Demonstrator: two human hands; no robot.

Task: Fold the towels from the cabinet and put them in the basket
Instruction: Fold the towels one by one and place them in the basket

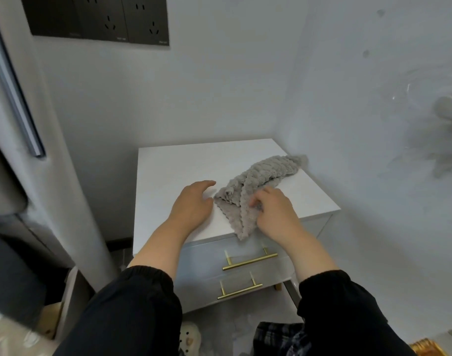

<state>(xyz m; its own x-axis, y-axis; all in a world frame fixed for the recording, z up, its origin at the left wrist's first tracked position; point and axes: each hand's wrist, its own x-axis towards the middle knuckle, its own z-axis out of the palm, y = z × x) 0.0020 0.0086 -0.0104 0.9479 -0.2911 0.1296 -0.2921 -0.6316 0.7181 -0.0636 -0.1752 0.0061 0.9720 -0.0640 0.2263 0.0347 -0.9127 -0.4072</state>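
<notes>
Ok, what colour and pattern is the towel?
The towel is plain grey-beige with a ribbed, bumpy weave, best seen in the head view.

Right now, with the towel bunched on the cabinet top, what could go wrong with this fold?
1. The gray towel lies twisted, and one corner hangs over the front edge of the cabinet top; a pull toward you could drag it off.
2. Only the right hand grips it. The left hand lies open beside it, so the fold may come out crooked.
3. No basket is in view.
</notes>
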